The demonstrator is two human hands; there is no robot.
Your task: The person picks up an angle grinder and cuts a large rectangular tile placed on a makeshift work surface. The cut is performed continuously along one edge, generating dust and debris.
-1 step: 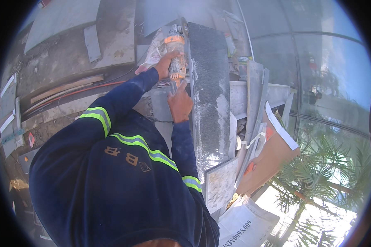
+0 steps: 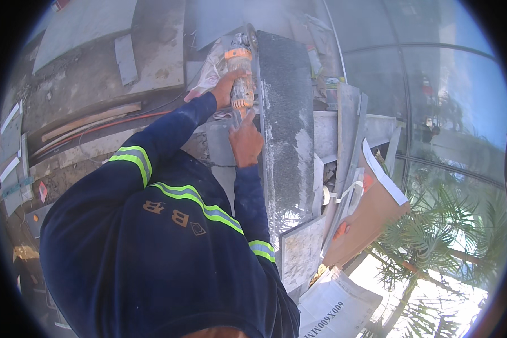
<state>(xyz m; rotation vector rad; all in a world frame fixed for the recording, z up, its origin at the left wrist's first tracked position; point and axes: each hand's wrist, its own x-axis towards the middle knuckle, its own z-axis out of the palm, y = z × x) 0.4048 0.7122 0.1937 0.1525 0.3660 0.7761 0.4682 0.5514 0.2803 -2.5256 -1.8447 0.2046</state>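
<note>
One grinder (image 2: 243,90) is at the upper centre of the frame, alongside the upper left edge of one dark stone slab (image 2: 290,112). The left hand (image 2: 224,91) has its fingers wrapped around the grinder body; the right hand (image 2: 246,142) grips its rear end.

Surrounding items: one crumpled bag (image 2: 207,70) lies left of the grinder head. At the left, one wooden strip (image 2: 90,121) lies near one orange cable (image 2: 135,120). Right of the slab, two long narrow strips (image 2: 347,129) lean side by side and obstruct that flank. Beyond them are one brown cardboard sheet (image 2: 372,219) and, at the lower right, one palm plant (image 2: 422,248). One pale tile (image 2: 301,253) and one white carton (image 2: 341,304) sit at the lower centre.

Edges: the slab's left long edge runs down the frame from just beside the grinder. Glass panels (image 2: 445,84) bound the right side. Ground (image 2: 67,84) extends across the upper left. Haze blurs the top; disc contact cannot be determined.
</note>
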